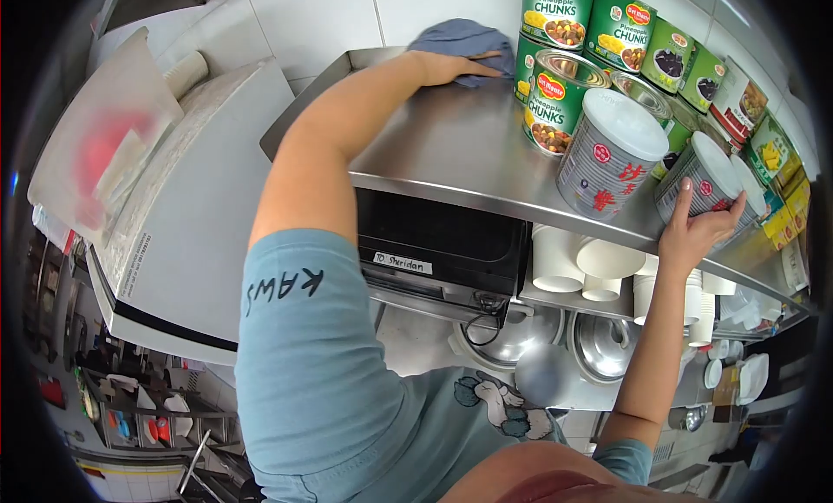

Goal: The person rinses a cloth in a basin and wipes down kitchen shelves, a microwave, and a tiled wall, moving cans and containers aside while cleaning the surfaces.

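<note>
My left hand (447, 68) reaches to the back of the steel shelf (442, 138) and presses on a bunched grey-blue cloth (464, 41), its fingers closed over part of it. On the right, my right hand (701, 230) holds a grey ribbed tin (690, 184) with a white lid near the shelf's front edge, fingers against its near side. A similar grey tin (607, 160) with red characters stands just left of it. Green pineapple cans (551, 108) are stacked behind, between my two hands. My palms are mostly hidden.
Below the shelf sit a black appliance (442, 243), white paper cups (558, 260) and round metal lids (521, 334). More cans and yellow packs (788, 218) line the shelf's right end. A large pale box-like unit (200, 190) stands at the left.
</note>
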Demonstrator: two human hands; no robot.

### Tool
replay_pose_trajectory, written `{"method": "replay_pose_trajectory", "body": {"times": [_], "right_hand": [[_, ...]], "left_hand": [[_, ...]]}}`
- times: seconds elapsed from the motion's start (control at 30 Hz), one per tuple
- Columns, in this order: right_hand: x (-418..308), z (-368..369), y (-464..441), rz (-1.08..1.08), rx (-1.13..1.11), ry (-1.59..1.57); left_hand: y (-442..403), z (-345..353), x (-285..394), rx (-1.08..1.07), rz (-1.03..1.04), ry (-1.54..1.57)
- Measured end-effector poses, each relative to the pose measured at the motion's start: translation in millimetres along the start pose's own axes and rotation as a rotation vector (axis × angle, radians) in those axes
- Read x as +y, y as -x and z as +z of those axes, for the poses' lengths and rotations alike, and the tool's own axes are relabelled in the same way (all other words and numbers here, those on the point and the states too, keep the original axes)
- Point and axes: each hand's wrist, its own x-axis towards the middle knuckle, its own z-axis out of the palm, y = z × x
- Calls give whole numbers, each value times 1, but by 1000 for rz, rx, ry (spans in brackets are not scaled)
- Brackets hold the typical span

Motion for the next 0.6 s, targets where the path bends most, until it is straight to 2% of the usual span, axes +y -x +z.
{"method": "replay_pose_trajectory", "body": {"times": [0.1, 0.2, 0.3, 0.37, 0.4, 0.47, 0.53, 0.6], "right_hand": [[-5, 0, 0, 33, 4, -21], [-6, -1, 0, 45, -3, -9], [-3, -1, 0, 7, 8, 37], [0, 0, 0, -9, 13, 54], [2, 1, 1, -22, 24, 72], [10, 4, 0, -35, 30, 92], [10, 4, 2, -50, 14, 112], [7, 3, 1, -10, 31, 62]], "left_hand": [[53, 1, -20, -95, -191, 60], [100, -4, -27, -172, -452, 298], [140, 11, -58, -173, -522, 206], [160, 48, -100, -297, -691, -234], [160, 40, -88, -315, -693, -234], [145, 8, -58, -219, -778, -173], [145, 20, -71, -208, -742, -242], [141, 29, -61, -105, -993, -240]]}}
